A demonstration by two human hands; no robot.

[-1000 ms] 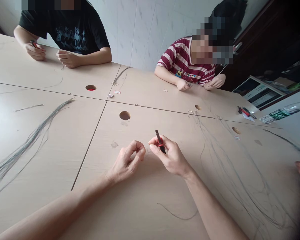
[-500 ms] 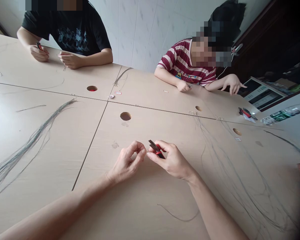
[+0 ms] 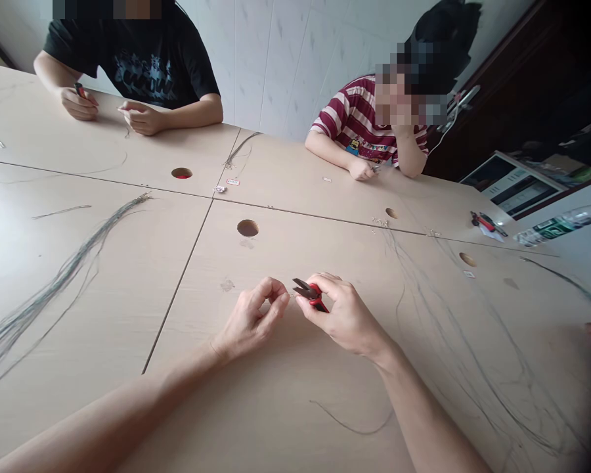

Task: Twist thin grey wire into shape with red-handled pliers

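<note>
"Red-handled pliers (image 3: 316, 297) are held where, exactly?"

"In the right hand (image 3: 349, 316), with the fingers curled about the grips. The tool's jaws are parted and pointed toward the left hand (image 3: 253, 318), just short of its fingertips."

"And is anything gripped by the left?"

"Its thumb and forefinger are drawn together at the tips. Whether something is pinched there cannot be told; the detail is too small."

"How would such close work be best managed?"

"As a judgement, the pinch should be kept steady, the jaws' tips lined up before any squeeze, and only light pressure used. Anything so tiny could easily be bent or flicked away, and the fingertips could be nipped."

"What is found farther out?"

"On the tabletop (image 3: 276, 407), one loose strand (image 3: 350, 430) is seen near the right forearm. A thick bundle of strands (image 3: 81, 253) is laid out to the left. Across the table, a person in a black shirt (image 3: 142, 62) is seated, and a plastic bottle (image 3: 551, 230) is set on its side at the far right."
</note>
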